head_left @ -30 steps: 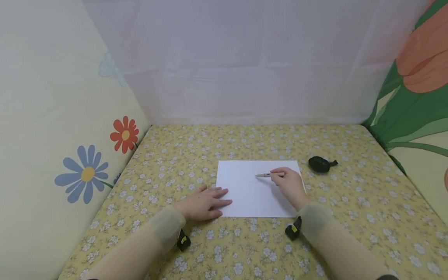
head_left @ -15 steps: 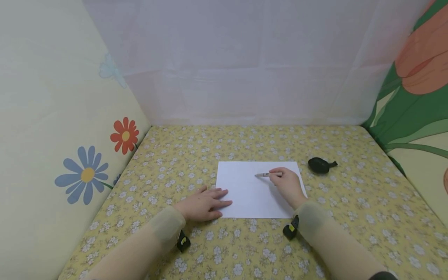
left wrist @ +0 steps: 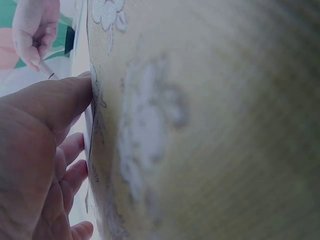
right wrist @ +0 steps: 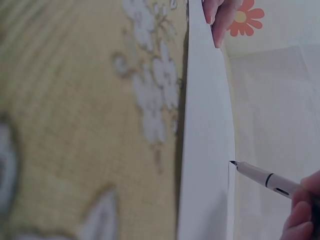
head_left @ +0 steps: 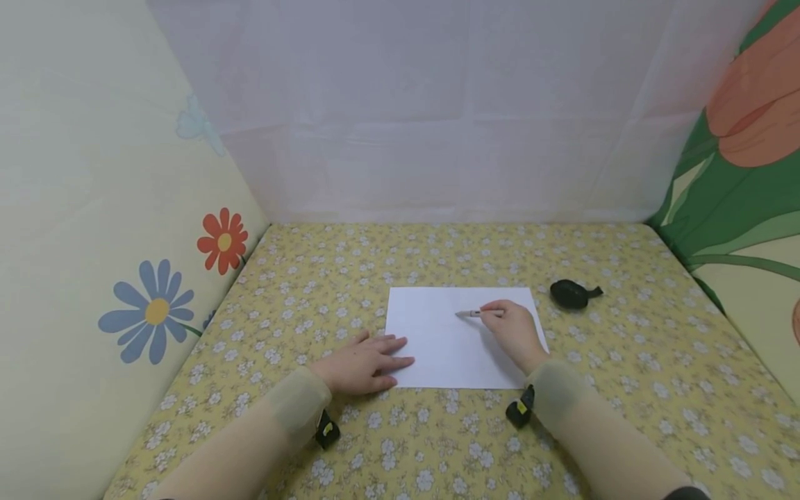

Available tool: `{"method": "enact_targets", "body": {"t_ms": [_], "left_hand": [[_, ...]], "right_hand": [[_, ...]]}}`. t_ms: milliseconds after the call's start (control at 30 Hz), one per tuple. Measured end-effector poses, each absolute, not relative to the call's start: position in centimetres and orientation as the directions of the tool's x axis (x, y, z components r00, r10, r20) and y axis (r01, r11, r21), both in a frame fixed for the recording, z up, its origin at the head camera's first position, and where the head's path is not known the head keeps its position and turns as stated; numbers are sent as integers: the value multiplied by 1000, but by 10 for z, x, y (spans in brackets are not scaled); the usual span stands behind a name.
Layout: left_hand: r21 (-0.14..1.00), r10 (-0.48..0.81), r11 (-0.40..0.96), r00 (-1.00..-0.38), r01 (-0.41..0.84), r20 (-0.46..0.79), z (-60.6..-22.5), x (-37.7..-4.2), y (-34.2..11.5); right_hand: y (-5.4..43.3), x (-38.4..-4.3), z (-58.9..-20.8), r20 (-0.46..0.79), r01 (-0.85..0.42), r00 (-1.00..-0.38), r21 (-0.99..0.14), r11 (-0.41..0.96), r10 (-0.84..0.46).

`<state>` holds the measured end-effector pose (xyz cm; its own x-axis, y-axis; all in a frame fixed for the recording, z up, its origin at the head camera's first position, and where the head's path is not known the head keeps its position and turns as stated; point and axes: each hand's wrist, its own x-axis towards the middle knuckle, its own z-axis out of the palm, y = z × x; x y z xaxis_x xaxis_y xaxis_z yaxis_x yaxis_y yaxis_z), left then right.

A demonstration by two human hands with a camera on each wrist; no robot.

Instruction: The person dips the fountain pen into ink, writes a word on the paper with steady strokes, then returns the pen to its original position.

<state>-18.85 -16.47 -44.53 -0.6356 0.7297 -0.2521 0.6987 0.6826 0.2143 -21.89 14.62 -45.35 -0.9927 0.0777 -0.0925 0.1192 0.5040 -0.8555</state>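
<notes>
A white sheet of paper point(head_left: 444, 354) lies on the flowered tablecloth. In the head view my left hand point(head_left: 362, 364) rests flat with spread fingers over the sheet's lower left edge. My right hand point(head_left: 515, 333), over the right part of the paper, pinches a pale fountain pen point(head_left: 473, 313). The pen points left, and its tip is right at the sheet's upper middle. In the right wrist view the dark nib of the fountain pen point(right wrist: 262, 177) shows close over the white surface. I see no clear marks on the paper.
A small black oval object point(head_left: 570, 294) with a short tail lies right of the paper's far corner. The yellow tablecloth point(head_left: 312, 278) runs back to a pale curtain point(head_left: 437, 139). Flower-printed panels stand at both sides.
My right hand with the fountain pen has shifted very slightly left since one second ago. My left hand and the paper have stayed in place.
</notes>
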Motion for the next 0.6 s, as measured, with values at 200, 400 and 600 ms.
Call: {"method": "enact_targets", "body": {"t_ms": [200, 400, 600], "left_hand": [[210, 730, 682, -636, 701, -249, -445, -188, -165], [214, 732, 680, -634, 701, -251, -443, -188, -164], [208, 734, 678, -631, 705, -252, -442, -188, -164]], "right_hand": [[147, -214, -451, -99, 120, -993, -856, 502, 69], [148, -210, -450, -107, 126, -992, -853, 507, 67], [149, -207, -450, -108, 132, -991, -847, 515, 76]]}}
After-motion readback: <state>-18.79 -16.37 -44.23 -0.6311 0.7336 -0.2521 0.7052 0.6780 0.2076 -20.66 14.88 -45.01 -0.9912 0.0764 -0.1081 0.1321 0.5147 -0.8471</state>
